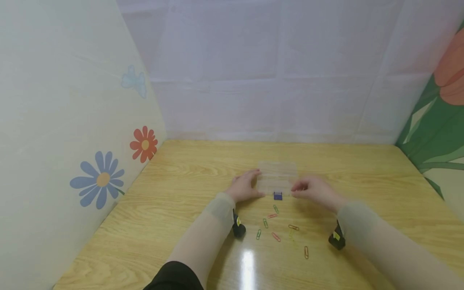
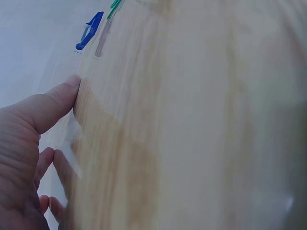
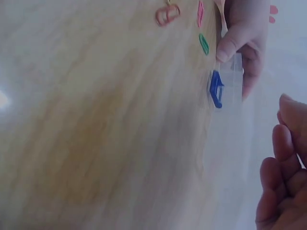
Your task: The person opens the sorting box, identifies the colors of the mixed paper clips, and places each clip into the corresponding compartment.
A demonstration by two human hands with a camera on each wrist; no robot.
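Observation:
A clear plastic compartment box (image 1: 277, 177) with a blue latch (image 1: 278, 196) lies on the wooden table (image 1: 188, 189). My left hand (image 1: 258, 183) grips its left side. In the left wrist view the thumb (image 2: 53, 103) presses the box's edge (image 2: 72, 129), the fingers curl beneath, and the blue latch (image 2: 90, 31) shows above. My right hand (image 1: 295, 187) hovers at the box's right side with relaxed fingers. In the right wrist view those fingers (image 3: 283, 163) stand apart from the box (image 3: 230, 110) and its latch (image 3: 216, 88).
Several coloured paper clips (image 1: 276, 237) lie scattered on the table in front of the box, one orange clip (image 1: 306, 252) nearest me. Flower-printed walls (image 1: 103, 179) close in the left and right sides, a white curtain (image 1: 275, 80) the back.

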